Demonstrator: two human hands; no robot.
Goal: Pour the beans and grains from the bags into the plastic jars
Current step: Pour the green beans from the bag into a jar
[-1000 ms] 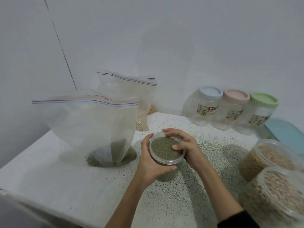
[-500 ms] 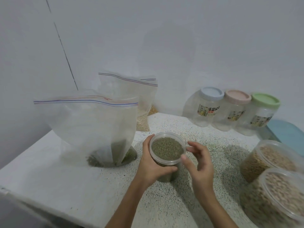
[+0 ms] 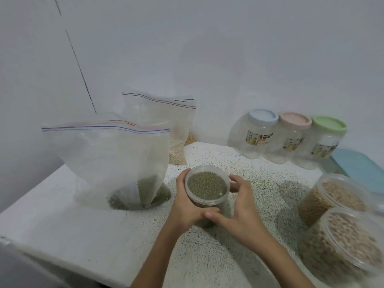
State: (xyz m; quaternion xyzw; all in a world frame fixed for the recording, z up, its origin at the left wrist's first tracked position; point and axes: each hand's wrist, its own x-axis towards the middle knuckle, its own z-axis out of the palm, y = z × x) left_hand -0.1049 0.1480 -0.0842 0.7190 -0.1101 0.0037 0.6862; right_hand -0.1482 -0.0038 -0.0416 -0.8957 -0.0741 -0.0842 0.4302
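— Where are the hands?
— Both forearms reach in from the near edge. The left hand curls round the left side of the jar.
— And the other?
— The right hand cups its right side, thumb across the near wall.

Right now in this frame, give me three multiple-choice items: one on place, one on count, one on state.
1. Where does the bag with green beans stand relative to the held jar?
A. to its left
B. to its right
C. behind the lidded jars

2. How many empty jars with coloured lids stand by the wall?
A. two
B. three
C. five

3. What is the state of the held jar?
A. empty
B. lying on its side
C. upright, nearly full of green beans

Answers: 1 A, the bag sits left of it. 2 B, blue lid, pink lid, green lid. 3 C, left hand and right hand grip it upright, beans near the rim.
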